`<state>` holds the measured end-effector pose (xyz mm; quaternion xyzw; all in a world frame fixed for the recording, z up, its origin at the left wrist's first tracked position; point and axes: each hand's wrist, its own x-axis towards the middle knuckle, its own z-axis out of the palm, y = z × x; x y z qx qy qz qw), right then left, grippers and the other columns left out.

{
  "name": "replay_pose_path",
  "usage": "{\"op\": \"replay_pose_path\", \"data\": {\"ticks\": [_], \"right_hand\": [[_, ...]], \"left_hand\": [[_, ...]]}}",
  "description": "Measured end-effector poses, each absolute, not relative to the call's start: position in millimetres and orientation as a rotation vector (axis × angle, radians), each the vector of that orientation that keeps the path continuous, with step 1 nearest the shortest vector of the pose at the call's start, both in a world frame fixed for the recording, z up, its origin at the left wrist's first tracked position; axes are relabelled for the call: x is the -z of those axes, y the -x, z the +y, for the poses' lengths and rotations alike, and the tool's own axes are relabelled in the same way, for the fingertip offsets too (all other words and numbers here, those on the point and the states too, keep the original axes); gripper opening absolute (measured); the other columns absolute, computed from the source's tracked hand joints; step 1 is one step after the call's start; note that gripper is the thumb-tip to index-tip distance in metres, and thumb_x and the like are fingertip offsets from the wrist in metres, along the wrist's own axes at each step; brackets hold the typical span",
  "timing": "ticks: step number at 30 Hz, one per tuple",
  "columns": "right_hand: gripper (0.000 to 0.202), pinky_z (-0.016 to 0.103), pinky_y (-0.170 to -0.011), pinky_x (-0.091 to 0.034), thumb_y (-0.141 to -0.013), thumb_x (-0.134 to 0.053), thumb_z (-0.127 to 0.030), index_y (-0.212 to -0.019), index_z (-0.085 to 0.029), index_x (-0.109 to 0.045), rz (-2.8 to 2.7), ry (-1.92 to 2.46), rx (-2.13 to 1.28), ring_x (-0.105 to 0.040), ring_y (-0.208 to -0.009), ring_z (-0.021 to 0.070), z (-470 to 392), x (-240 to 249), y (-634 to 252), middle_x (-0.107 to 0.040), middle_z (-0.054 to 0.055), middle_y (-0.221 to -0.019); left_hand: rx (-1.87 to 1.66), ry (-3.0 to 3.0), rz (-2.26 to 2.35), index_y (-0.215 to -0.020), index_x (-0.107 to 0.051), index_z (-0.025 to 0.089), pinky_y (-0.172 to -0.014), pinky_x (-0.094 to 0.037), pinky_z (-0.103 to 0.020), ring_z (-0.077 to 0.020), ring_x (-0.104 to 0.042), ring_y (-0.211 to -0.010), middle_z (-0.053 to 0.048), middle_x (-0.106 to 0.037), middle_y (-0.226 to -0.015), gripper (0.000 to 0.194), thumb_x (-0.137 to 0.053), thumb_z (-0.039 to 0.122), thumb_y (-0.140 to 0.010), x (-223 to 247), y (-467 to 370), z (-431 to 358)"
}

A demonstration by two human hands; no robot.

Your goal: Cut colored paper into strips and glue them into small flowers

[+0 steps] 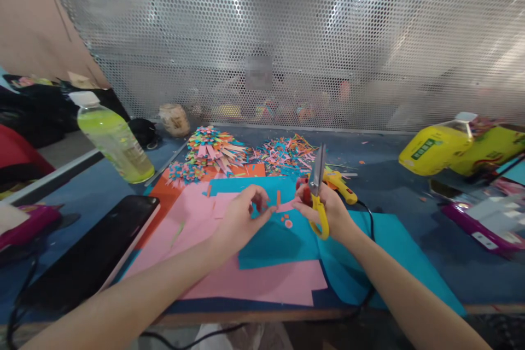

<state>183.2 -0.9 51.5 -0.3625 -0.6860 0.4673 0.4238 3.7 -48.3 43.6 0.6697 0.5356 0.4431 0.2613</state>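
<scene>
A perforated metal screen (pixel 176 27) rises behind the central blue sheet (pixel 270 246), which lies over pink paper (pixel 254 284) on the blue table (pixel 385 175). Left of the sheet rests a black flat device (pixel 94 246); just beyond the sheet sit a spiky paper cluster (pixel 211 150) and, further right, a heap of paper slivers (pixel 287 153). Above the sheet, the right hand (pixel 333 212) is closed round scissors (pixel 316 188), blades upward, its fingertips pinching a pink strip (pixel 286 206). The left hand (pixel 246 210), over the sheet's left part, is loosely curled, thumb tip at the strip's other end; I cannot tell whether it grips. A tiny pink disc (pixel 289 224) lies on the sheet.
</scene>
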Motion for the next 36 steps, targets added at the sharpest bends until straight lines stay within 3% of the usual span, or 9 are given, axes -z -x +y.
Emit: {"op": "replay_pose_path", "data": {"ticks": [4,8,14,18,23,27,36], "right_hand": [[0.029,0.028,-0.066,-0.048,-0.062,-0.068,-0.027,-0.075,-0.020,-0.043,-1.743,0.864,-1.078,-0.055,-0.068,0.0131,-6,-51,-185,-0.052,-0.001,-0.070],[0.034,0.026,-0.058,-0.049,-0.059,-0.070,-0.028,-0.074,-0.021,-0.041,-1.707,0.865,-1.225,-0.052,-0.061,0.0112,-14,-51,-179,-0.050,-0.003,-0.069],[0.029,0.028,-0.056,-0.051,-0.060,-0.068,-0.028,-0.071,-0.021,-0.042,-1.477,0.960,-1.392,-0.052,-0.056,0.0097,-20,-53,-170,-0.054,-0.002,-0.073],[0.039,0.027,-0.058,-0.050,-0.048,-0.075,-0.022,-0.069,-0.020,-0.043,-1.572,0.981,-1.309,-0.051,-0.058,0.0097,-19,-54,-172,-0.053,-0.003,-0.072],[0.039,0.024,-0.052,-0.048,-0.049,-0.075,-0.030,-0.069,-0.020,-0.044,-1.550,1.028,-1.241,-0.049,-0.059,0.0099,-17,-56,-171,-0.050,-0.004,-0.070],[0.044,0.022,-0.047,-0.046,-0.045,-0.076,-0.028,-0.069,-0.021,-0.041,-1.587,1.031,-1.202,-0.047,-0.056,0.0096,-18,-59,-171,-0.049,-0.005,-0.065],[0.039,0.022,-0.049,-0.047,-0.052,-0.073,-0.026,-0.072,-0.020,-0.041,-1.541,0.929,-1.351,-0.052,-0.058,0.0095,-18,-57,-174,-0.052,-0.004,-0.065]], "left_hand": [[-1.149,-1.747,1.337,-0.079,-0.052,0.019,-0.057,-0.043,-0.022,-0.0116,-0.058,-0.069,0.000,-0.061,-0.076,0.012,-0.052,0.031,-0.078,-46,-8,-55],[-1.150,-1.640,1.247,-0.092,-0.054,0.017,-0.066,-0.048,-0.025,-0.0162,-0.061,-0.085,-0.006,-0.064,-0.092,0.019,-0.054,0.029,-0.077,-41,-10,-55],[-1.126,-1.430,1.165,-0.099,-0.054,0.015,-0.063,-0.051,-0.027,-0.0197,-0.062,-0.088,-0.010,-0.065,-0.100,0.027,-0.055,0.030,-0.076,-35,-10,-52],[-1.115,-1.359,1.019,-0.114,-0.049,0.016,-0.067,-0.053,-0.029,-0.0208,-0.061,-0.092,-0.011,-0.061,-0.111,0.039,-0.054,0.028,-0.077,-34,-15,-56],[-1.124,-1.312,0.925,-0.118,-0.047,0.015,-0.065,-0.053,-0.028,-0.0204,-0.063,-0.088,-0.012,-0.064,-0.105,0.043,-0.056,0.026,-0.077,-37,-19,-59],[-1.134,-1.228,0.882,-0.117,-0.048,0.015,-0.062,-0.053,-0.028,-0.0221,-0.063,-0.089,-0.012,-0.065,-0.104,0.046,-0.060,0.026,-0.074,-38,-18,-58],[-1.140,-1.147,0.990,-0.121,-0.046,0.017,-0.058,-0.054,-0.027,-0.0190,-0.066,-0.074,-0.008,-0.069,-0.096,0.056,-0.064,0.032,-0.070,-46,-16,-56]]}}
